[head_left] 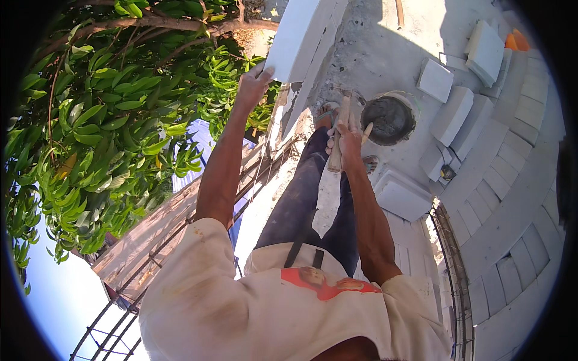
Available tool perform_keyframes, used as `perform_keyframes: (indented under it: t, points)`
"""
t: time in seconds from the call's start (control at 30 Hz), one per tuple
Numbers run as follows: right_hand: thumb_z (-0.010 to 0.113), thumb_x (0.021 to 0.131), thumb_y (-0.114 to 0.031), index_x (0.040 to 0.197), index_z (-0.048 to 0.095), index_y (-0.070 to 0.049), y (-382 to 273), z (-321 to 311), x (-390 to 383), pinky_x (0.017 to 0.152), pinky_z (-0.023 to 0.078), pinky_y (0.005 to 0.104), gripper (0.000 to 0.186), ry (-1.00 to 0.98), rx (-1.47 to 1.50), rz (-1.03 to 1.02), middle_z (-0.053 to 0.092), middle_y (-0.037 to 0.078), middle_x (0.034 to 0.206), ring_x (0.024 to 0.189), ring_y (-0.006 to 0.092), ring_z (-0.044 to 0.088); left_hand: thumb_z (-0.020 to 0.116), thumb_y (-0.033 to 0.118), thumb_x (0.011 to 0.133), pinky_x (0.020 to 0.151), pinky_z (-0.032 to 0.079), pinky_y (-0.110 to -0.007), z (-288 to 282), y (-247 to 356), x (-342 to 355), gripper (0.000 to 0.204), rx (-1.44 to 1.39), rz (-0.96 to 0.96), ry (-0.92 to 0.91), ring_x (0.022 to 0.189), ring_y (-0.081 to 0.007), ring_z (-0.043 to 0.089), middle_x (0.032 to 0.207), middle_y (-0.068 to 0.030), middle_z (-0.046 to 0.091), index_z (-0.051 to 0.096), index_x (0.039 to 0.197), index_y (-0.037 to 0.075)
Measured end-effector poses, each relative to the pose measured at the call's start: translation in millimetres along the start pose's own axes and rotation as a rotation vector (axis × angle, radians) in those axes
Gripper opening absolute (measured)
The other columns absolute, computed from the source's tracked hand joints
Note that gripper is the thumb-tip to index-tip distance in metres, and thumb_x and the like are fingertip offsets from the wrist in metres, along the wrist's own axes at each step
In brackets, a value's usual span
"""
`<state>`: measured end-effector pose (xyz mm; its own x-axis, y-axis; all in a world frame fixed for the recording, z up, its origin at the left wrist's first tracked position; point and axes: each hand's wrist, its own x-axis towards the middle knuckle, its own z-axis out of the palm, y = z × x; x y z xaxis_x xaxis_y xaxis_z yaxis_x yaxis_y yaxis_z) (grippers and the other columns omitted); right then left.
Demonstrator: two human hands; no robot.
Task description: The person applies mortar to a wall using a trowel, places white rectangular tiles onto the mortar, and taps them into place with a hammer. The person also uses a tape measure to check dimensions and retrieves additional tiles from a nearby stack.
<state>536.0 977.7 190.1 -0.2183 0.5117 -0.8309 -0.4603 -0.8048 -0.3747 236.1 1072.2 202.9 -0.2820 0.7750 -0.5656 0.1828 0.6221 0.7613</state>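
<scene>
My left hand [254, 87] grips the near end of a long white block [304, 45], which lies along the top of a low wall at the upper middle. In my right hand [349, 144] is a wooden-handled tool [336, 157], held in front of my legs. Its far end points away from me, and I cannot make out its shape. Just right of that hand, a pale pointed piece [367, 132] shows beside a round bucket [413, 114] of wet grey mortar [385, 123].
Loose white blocks [435, 80] lie on the right, with a stack [402, 195] nearer me. A block wall [512, 180] curves along the right edge. Leafy branches [108, 102] crowd the left. Steel rebar [153, 262] and a plank [150, 240] run along the lower left.
</scene>
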Motion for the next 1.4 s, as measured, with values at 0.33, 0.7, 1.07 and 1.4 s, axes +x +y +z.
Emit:
perform_keyframes:
  t: [0.33, 0.7, 1.07, 1.4]
  points:
    - [0.047, 0.111, -0.016, 0.120, 0.047, -0.012, 7.9, 105.9, 52.5, 0.049, 0.051, 0.0369, 0.011, 0.141, 0.146, 0.108, 0.055, 0.007, 0.086, 0.061, 0.0177, 0.055, 0.072, 0.026, 0.101, 0.071, 0.052, -0.026, -3.5, 0.5, -1.8, 0.040, -0.073, 0.057, 0.051, 0.075, -0.0080, 0.059, 0.087, -0.0017, 0.071, 0.073, 0.134, 0.003]
    - [0.051, 0.108, -0.014, 0.130, 0.050, -0.009, -3.0, 103.2, 36.8, 0.049, 0.050, 0.0363, 0.023, 0.082, -0.050, 0.032, 0.056, 0.006, 0.083, 0.061, 0.0172, 0.057, 0.072, 0.024, 0.098, 0.096, 0.055, -0.036, -1.4, 1.1, -0.5, 0.041, -0.001, 0.115, 0.059, 0.103, -0.0240, 0.075, 0.116, -0.0188, 0.079, 0.072, 0.130, -0.001]
    - [0.065, 0.098, -0.003, 0.162, 0.039, -0.006, -110.8, 105.9, -42.3, 0.076, 0.059, 0.0433, 0.069, -0.069, -1.346, -1.285, 0.068, 0.024, 0.115, 0.094, 0.0382, 0.072, 0.077, 0.032, 0.094, 0.091, 0.056, -0.041, -1.8, -10.5, -1.7, 0.042, 0.149, 0.156, 0.204, 0.098, -0.0332, 0.076, 0.108, -0.0226, 0.078, 0.076, 0.127, 0.006]
    - [0.070, 0.093, -0.009, 0.165, 0.039, -0.027, -141.4, 86.4, -10.0, 0.064, 0.058, 0.0452, 0.080, -0.151, -1.939, -1.067, 0.059, 0.011, 0.097, 0.075, 0.0316, 0.070, 0.073, 0.031, 0.097, 0.092, 0.055, -0.037, 6.4, -3.8, -1.9, 0.042, 0.198, 0.017, 0.179, 0.101, -0.0241, 0.076, 0.111, -0.0192, 0.079, 0.074, 0.129, 0.003]
